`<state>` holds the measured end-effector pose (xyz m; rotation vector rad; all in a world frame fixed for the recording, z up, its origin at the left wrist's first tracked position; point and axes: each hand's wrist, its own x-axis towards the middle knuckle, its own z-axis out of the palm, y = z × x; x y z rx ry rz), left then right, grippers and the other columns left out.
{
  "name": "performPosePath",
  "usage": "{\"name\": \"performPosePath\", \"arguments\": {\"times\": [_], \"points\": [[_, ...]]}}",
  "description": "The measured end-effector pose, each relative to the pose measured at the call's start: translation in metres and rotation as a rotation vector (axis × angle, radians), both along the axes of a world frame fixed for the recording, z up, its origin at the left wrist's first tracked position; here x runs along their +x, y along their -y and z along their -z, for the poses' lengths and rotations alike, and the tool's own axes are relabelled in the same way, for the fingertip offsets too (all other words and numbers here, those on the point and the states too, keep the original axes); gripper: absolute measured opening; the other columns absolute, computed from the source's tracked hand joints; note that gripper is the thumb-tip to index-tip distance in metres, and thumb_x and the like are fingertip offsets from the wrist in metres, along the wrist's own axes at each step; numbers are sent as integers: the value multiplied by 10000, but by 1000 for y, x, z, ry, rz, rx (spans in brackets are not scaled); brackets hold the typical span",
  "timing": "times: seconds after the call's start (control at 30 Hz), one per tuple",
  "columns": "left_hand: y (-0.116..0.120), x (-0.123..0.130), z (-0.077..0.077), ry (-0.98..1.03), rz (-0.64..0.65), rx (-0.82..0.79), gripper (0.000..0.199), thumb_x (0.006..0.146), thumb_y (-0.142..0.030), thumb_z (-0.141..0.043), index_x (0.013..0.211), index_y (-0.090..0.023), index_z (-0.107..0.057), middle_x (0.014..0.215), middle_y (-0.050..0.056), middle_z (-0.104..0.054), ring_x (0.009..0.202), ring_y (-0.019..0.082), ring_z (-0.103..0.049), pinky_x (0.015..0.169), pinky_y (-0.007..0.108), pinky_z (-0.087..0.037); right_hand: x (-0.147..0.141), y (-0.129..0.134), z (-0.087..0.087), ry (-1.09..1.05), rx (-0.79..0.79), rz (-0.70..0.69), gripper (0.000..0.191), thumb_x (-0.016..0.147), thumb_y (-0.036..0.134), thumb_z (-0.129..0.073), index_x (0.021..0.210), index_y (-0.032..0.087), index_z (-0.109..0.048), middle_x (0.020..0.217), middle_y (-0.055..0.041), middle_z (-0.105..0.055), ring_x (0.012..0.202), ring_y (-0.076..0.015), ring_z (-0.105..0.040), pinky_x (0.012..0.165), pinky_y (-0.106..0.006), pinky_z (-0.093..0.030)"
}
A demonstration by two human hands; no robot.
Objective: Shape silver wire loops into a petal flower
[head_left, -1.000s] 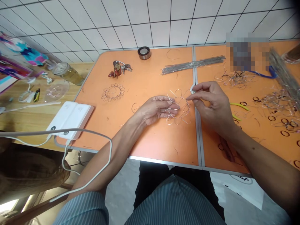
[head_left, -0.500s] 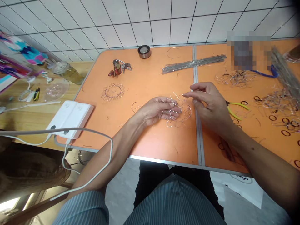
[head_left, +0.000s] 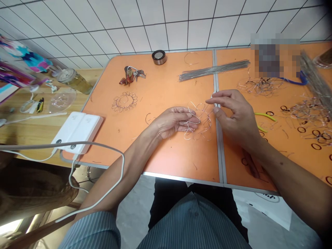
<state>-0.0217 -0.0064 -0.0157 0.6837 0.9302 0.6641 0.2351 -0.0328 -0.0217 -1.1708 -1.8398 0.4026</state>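
Orange tabletop (head_left: 166, 152), made of two panels meeting at a grey seam, with a white tiled wall behind it. Near the seam lies a wire flower (head_left: 199, 119), a ring of thin silver loops, partly resting on the table. The left hand (head_left: 172, 121) lies palm-down at the flower's left edge, its fingers (head_left: 190, 119) drawn together and closed on several of the loops. The right hand (head_left: 234, 116) sits at the flower's right edge; thumb and forefinger are pinched on a loop at the upper right, while the other fingers are spread loosely above. Both forearms rest over the table edge, above a striped shirt (head_left: 192, 224). To the left of the hands, well apart, lies a second, finished wire flower (head_left: 125, 102). Beyond it, a bunch of keys (head_left: 131, 75) and a small round tin (head_left: 159, 57) stand near the wall. A bundle of straight wire rods (head_left: 214, 71) lies across the seam at the back. Just beside the right hand, yellow-handled pliers (head_left: 263, 117) are partly hidden by it. Tangles of bent wire (head_left: 259, 84) and small dark rings (head_left: 315, 147) are scattered over the right panel. At the left corner sit two white boxes (head_left: 77, 129) with a grey cable (head_left: 90, 148) looping past the table edge.
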Motion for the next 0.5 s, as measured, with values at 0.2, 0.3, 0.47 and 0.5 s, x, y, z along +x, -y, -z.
{"name": "performPosePath", "arguments": {"times": [0.2,0.3,0.47,0.5], "points": [[-1,-2,2,2,24,3,57,1061,-102,-819,1058,-104,-876,995,142,-919,801,209,-888,803,327,-718,0,-3,5,-28,122,-116,383,1195,200,-618,1238,385,-950,1410,-119,-789,1340,-348,-798,1136,-600,-676],[-1,-3,4,14,45,13,36,1040,-109,-856,1068,-112,-877,1013,142,-925,812,209,-888,839,339,-722,2,-6,11,8,106,-104,417,1174,152,-603,1296,367,-939,1424,-126,-790,1361,-363,-794,1155,-618,-668],[0,-2,2,3,57,29,85,1051,-70,-807,1061,-110,-882,993,145,-922,808,213,-887,809,340,-721,5,-6,13,42,70,-69,430,1144,127,-591,1289,342,-933,1411,-141,-800,1367,-389,-799,1158,-638,-661],[1,-2,1,-1,54,33,100,1055,-64,-795,1052,-111,-883,983,144,-920,804,212,-887,799,337,-720,5,-6,13,50,52,-68,432,1146,129,-587,1283,350,-932,1417,-141,-798,1377,-392,-794,1171,-642,-654]]}}
